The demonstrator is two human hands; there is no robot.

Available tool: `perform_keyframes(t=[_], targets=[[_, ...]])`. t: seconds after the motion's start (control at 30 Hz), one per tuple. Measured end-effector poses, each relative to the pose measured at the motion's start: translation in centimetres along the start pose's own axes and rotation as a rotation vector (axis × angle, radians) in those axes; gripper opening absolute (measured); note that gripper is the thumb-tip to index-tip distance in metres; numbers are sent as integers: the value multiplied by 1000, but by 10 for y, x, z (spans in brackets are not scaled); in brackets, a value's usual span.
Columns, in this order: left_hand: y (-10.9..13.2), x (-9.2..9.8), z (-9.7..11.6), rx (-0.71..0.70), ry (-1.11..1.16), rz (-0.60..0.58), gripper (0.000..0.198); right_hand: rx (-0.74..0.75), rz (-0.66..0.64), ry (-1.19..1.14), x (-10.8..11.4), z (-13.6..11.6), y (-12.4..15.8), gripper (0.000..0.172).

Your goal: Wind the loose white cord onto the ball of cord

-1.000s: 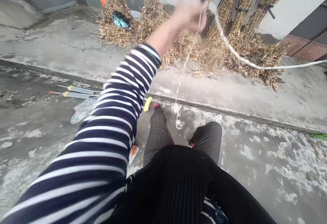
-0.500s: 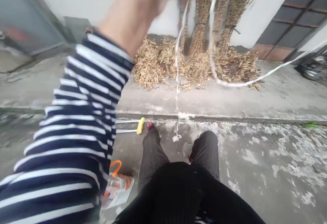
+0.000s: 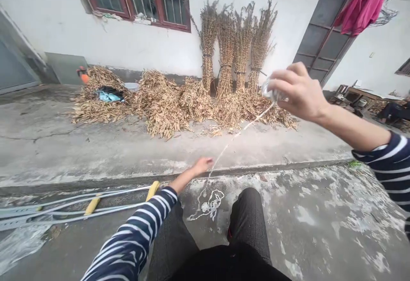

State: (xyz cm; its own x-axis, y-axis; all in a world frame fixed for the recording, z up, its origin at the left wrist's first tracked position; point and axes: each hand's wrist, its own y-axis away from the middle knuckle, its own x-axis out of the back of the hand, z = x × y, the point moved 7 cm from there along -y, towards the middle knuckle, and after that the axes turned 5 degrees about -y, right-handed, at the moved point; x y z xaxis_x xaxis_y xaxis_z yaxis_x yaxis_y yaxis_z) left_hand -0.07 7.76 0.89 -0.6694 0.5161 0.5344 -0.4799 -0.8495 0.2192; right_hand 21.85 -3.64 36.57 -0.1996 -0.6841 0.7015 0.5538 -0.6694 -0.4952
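My right hand is raised at the right, fingers closed round a bunch of white string. The string runs down and left from it to my left hand, which reaches low over the concrete and pinches the line. Below the left hand the string's loose end lies in a small tangle on the ground between my knees. Both arms wear navy and white striped sleeves. My legs in dark trousers show at the bottom.
Piles of dry brown plant stalks lie along a white wall, with tied bundles standing upright behind. Metal poles with yellow grips lie at the left by a concrete step. A door and a hanging pink cloth are at the upper right.
My left arm dropped from high overhead down to the ground by the step. My right hand has come into view holding the string up. The view tilted upward toward the wall.
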Motion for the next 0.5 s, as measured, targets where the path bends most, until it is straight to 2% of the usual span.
perform_keyframes(t=[0.03,0.13,0.23,0.33,0.5], targets=[[-4,-1,21,-50,56,31,17,39,4,-24,-7,-12,-2,42],[-7,11,105,-378,431,105,36,107,31,-78,-21,-32,-6,63],[4,19,170,-585,713,42,45,126,27,-106,-30,-41,-9,66],[17,18,201,-654,794,26,38,119,9,-102,-31,-47,-12,62],[30,7,211,-672,814,-3,32,67,-10,-80,-31,-45,-15,60]])
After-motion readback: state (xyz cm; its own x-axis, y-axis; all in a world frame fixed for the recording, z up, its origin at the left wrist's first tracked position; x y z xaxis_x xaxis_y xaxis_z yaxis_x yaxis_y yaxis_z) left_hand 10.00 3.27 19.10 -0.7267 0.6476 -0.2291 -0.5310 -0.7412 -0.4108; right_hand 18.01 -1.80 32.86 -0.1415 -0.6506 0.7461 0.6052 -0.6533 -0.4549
